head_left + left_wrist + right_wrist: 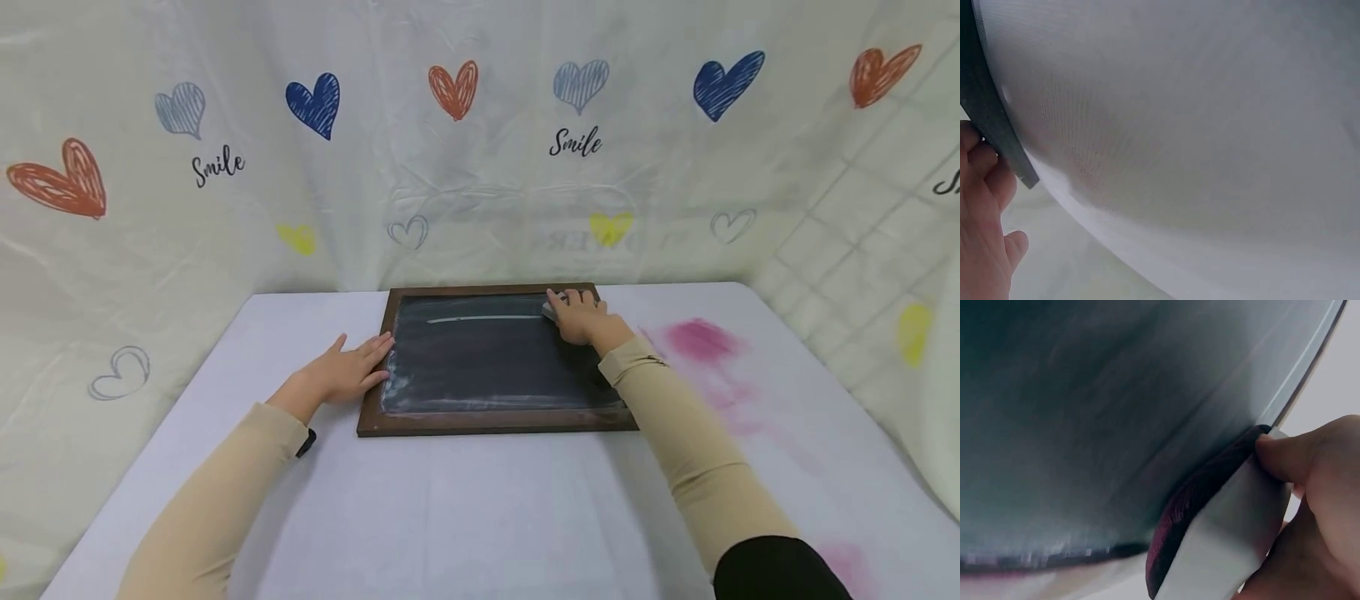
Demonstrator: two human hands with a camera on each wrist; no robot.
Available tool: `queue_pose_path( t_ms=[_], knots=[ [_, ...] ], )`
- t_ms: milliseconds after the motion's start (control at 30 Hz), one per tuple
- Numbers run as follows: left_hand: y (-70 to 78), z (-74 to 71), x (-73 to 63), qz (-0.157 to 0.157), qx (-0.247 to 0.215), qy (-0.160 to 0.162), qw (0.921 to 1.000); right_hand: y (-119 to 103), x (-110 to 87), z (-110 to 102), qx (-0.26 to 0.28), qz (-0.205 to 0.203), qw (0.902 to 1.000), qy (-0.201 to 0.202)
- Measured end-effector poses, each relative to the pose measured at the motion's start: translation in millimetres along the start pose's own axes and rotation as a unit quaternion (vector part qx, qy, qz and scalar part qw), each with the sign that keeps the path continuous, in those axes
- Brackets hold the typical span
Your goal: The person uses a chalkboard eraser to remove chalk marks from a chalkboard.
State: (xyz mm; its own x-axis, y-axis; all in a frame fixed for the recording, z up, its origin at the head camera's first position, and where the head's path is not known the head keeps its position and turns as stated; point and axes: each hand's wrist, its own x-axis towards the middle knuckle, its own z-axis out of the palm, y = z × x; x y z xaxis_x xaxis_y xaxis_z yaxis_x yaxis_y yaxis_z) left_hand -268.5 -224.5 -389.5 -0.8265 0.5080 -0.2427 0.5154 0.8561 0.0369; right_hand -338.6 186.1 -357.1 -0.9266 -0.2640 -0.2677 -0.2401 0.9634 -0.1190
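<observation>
A small blackboard (480,367) with a brown wooden frame (495,422) lies on the white table. Near its top runs a white chalk line (472,319), which ends on the right at an eraser (549,312). My right hand (581,318) grips that eraser at the board's upper right. Seen from the right wrist, the eraser (1222,531) has a white body and a dark purplish pad against the board, with the thumb on its side. My left hand (341,371) rests with spread fingers on the frame's left side; some fingertips are hidden in the left wrist view.
The tabletop (450,508) is covered in white, with a pink stain (702,340) right of the board. Behind it hangs a pale curtain (510,200) printed with hearts. Chalk smears run along the board's left and lower edges.
</observation>
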Motion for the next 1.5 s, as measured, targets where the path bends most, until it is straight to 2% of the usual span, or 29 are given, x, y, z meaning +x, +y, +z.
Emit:
queue_pose_path(
  t_ms=[133,367,700,800,933,1133,1233,1367,1500],
  knots=[
    [1.8,2.9,2.9,-0.001,-0.002,-0.001,1.0000,-6,-0.4,2,0.015,0.012,0.9998,0.002],
    [7.8,8.5,9.8,0.003,-0.001,-0.011,0.9999,-22,3.2,7,0.057,0.027,0.9978,-0.018],
    [12.6,3.3,17.0,0.007,-0.003,-0.016,0.9998,-74,31.1,14,0.041,0.025,0.9989,0.000],
    [12.6,4.1,18.2,0.005,0.005,-0.012,0.9999,-90,40.2,17,0.028,0.014,0.9995,0.004],
    [11.2,4.5,16.5,-0.001,0.003,-0.004,1.0000,-121,42.9,16,0.002,-0.016,0.9999,0.005],
    [-0.7,2.5,3.4,-0.012,0.006,0.007,0.9999,-184,44.1,18,-0.018,-0.077,0.9967,0.013],
    [-6.8,1.3,-0.8,-0.019,0.005,0.011,0.9997,-206,46.9,21,-0.016,-0.113,0.9933,0.017],
    [-7.9,1.3,0.5,-0.011,-0.001,0.007,0.9999,-210,48.4,26,-0.031,-0.124,0.9916,0.021],
    [-4.5,0.6,3.1,-0.004,-0.005,0.008,1.0000,-190,47.6,23,-0.032,-0.114,0.9928,0.021]
  ],
)
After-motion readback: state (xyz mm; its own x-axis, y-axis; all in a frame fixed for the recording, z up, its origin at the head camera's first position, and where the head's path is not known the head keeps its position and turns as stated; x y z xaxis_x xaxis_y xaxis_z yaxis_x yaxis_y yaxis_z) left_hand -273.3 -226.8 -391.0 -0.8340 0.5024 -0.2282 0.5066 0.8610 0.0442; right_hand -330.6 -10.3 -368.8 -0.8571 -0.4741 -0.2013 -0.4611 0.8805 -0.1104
